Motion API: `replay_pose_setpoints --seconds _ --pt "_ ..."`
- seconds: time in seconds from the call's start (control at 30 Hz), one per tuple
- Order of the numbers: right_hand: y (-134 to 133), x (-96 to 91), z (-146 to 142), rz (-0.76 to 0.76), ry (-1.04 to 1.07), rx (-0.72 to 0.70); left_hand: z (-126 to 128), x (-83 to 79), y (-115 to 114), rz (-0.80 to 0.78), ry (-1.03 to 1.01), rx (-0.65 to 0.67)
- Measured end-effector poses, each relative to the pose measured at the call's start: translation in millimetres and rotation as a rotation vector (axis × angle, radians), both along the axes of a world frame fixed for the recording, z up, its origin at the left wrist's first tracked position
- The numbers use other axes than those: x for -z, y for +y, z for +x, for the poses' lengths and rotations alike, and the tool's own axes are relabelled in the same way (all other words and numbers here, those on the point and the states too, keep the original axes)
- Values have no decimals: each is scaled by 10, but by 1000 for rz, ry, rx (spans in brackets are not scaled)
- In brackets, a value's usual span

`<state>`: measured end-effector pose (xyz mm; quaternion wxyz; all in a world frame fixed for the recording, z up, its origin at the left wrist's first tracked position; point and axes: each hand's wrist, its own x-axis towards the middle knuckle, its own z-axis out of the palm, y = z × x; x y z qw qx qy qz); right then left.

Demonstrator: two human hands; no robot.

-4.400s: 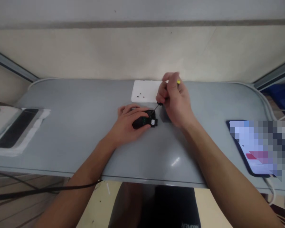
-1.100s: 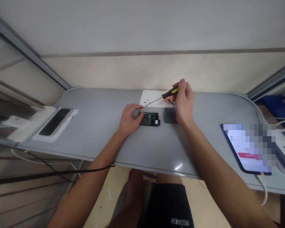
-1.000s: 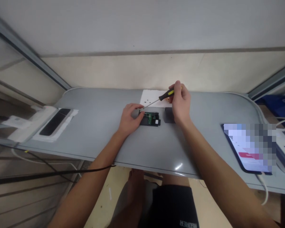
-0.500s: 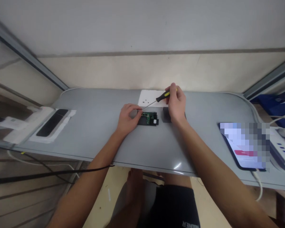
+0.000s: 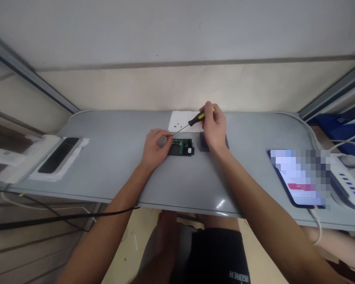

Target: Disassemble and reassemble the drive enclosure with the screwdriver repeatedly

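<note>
A small black device point(image 5: 182, 147) with a green circuit board showing lies on the grey table point(image 5: 112, 157). My left hand point(image 5: 154, 146) rests curled at its left end, fingertips pinched where the screwdriver's tip meets the device. My right hand point(image 5: 214, 128) is closed round a black and yellow screwdriver point(image 5: 192, 121), whose thin shaft slants down to the left. A dark flat cover point(image 5: 202, 142) lies just right of the device, partly under my right hand. Behind them a white sheet of paper point(image 5: 179, 119) carries tiny dark specks.
A phone with a lit screen point(image 5: 298, 177) lies at the right, with a white power strip point(image 5: 344, 183) and cables beyond it. At the left a dark phone point(image 5: 59, 154) rests on white packaging. A black cable point(image 5: 62, 219) runs below the table's front edge.
The screwdriver, first held over the opened device, was lifted towards the paper; its tip has since come down to the device's left end by my left fingers. The view has shifted.
</note>
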<state>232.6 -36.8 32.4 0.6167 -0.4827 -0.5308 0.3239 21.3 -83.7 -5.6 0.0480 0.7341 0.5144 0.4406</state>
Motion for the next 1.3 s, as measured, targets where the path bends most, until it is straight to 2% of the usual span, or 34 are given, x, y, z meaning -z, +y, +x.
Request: replay_pose_setpoints --seconds 0.33,0.53,0.8,0.97,1.3 --pt "-41 -4 -17 23 -4 -22 -20 34 28 -8 47 -7" --pt "-60 -19 -29 50 -5 -24 -16 25 7 -72 32 -31" --pt "-63 18 -13 75 -94 -32 -76 101 53 -131 -75 -134" --pt "-75 25 -5 45 -117 -38 -88 121 72 -220 -56 -127" --pt "-104 42 -51 54 -120 -60 -45 105 13 -234 -42 -102"
